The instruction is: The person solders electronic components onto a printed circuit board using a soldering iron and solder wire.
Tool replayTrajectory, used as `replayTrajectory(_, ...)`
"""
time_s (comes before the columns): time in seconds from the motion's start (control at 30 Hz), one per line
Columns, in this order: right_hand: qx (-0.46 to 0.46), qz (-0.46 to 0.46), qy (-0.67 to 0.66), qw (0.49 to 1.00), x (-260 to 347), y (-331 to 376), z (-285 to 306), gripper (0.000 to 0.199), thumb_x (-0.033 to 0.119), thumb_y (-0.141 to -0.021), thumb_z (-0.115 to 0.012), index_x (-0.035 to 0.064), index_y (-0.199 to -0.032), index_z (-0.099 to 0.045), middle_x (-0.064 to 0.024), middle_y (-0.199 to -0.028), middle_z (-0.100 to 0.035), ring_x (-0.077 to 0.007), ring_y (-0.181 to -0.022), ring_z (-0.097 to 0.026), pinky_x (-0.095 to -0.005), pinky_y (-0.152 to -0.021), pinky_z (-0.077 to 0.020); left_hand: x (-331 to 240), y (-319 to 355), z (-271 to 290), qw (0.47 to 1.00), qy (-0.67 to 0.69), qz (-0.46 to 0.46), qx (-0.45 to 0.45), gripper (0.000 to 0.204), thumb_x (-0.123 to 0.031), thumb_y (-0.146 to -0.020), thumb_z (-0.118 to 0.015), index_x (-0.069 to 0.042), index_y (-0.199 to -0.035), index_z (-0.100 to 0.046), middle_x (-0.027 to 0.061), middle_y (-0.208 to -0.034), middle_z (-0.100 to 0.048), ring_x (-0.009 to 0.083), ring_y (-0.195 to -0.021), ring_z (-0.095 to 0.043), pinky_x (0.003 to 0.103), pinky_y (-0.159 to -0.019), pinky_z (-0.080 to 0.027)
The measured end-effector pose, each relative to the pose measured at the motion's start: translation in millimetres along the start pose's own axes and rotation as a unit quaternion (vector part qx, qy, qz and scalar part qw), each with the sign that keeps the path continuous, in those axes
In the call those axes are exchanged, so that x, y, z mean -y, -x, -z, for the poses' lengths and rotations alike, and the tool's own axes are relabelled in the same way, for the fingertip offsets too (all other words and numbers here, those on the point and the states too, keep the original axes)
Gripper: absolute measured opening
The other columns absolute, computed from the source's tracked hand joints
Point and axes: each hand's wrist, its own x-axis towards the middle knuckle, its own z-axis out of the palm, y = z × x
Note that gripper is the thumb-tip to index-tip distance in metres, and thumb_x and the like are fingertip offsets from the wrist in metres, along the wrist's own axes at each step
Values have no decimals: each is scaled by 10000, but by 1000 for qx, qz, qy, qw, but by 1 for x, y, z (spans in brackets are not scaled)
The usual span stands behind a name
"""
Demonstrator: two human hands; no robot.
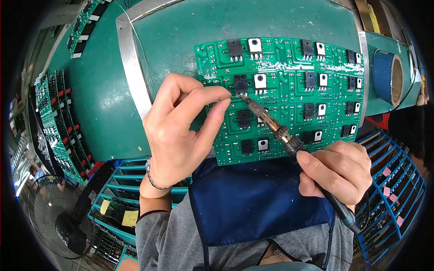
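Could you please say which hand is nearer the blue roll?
The right hand, below and left of the blue roll in the picture; the left hand is farther left.

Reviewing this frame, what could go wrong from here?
1. The tip of the soldering iron is close to the fingertips of the left hand; if hot, a slip might burn them.
2. The tip is at the legs of a black component; a wobble of the right hand might bridge neighbouring legs or mark the circuit board.
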Motion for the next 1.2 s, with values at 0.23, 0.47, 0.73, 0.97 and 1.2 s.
replayTrajectory(0.23,-1,-5,-2,1000,-1,1,1,323,92,-705,-819,27,-1015,-750,-4,-689,-557,-114,-511,-534,-235,-403,-431,-2,-3,7,999,-23,-23,6,208,13,-731,-808,-48,-917,-738,52,-820,-542,158,-662,-572,284,-575,-466)
replayTrajectory(0.47,-3,0,-2,1000,-3,2,1,315,118,-718,-822,25,-1011,-752,-3,-673,-553,-117,-507,-539,-233,-415,-442,-2,-4,3,999,-18,-19,28,212,12,-726,-814,-47,-915,-738,53,-830,-547,161,-665,-573,285,-578,-465)
replayTrajectory(0.73,-7,4,4,1000,-3,1,0,310,114,-714,-818,29,-1005,-754,-2,-668,-551,-119,-508,-539,-236,-420,-451,-2,-1,7,1000,6,7,17,229,14,-730,-816,-63,-941,-768,33,-845,-512,126,-679,-534,267,-576,-438)
replayTrajectory(0.97,-9,5,2,1000,-3,1,0,290,107,-714,-812,20,-985,-755,-4,-662,-552,-117,-500,-533,-232,-406,-431,-5,-2,13,997,49,56,-27,237,37,-761,-788,-85,-964,-784,-6,-856,-529,74,-640,-450,224,-528,-347)
replayTrajectory(1.2,-51,24,-7,998,-5,3,7,209,134,-774,-793,-16,-915,-761,-16,-622,-566,-96,-453,-509,-205,-364,-364,-8,-8,9,999,37,-3,-4,190,46,-784,-772,-39,-953,-768,-13,-852,-546,27,-648,-394,201,-525,-266)
